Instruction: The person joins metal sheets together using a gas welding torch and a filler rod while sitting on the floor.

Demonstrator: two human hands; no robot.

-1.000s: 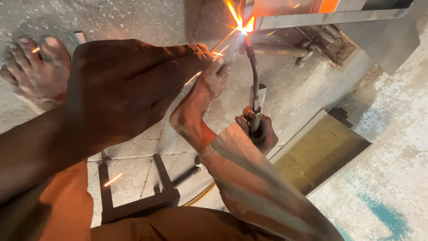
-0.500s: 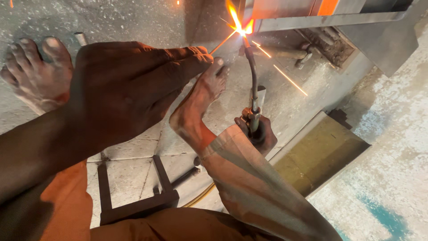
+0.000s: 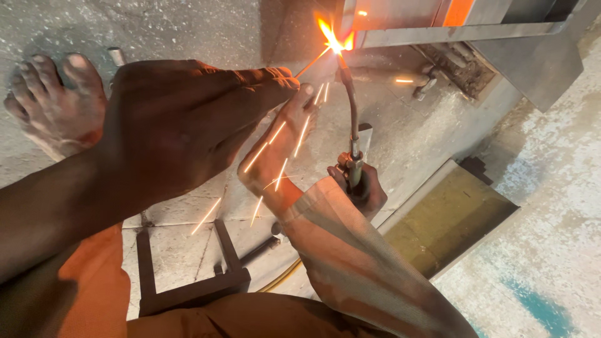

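Going left to right: a bare foot [image 3: 56,103] sits on the concrete floor [image 3: 188,25] at far left, no shoe at all, and sparks are landing all over that side. One hot bit on the toes and this person flinches, I'd guess. Next is the left hand [image 3: 181,125], raised flat with fingers together as a shield between face and flame, holding nothing. It blocks a good chunk of the middle, so whatever lies under it is anyone's guess. A second bare foot [image 3: 278,150] stretches right toward the sparks, which looks like the likeliest burn.

The right hand [image 3: 360,188] is wrapped tight around the torch handle [image 3: 355,169], low in the middle, and its curved neck [image 3: 350,100] runs up to the flame [image 3: 332,42] at the edge of the grey steel frame [image 3: 457,28], far and upper centre. The joint itself is washed out by glare. The loose trouser leg [image 3: 363,269] near the handle could catch a spark. A dark metal bracket [image 3: 188,281] lies near, half cut off by orange cloth.
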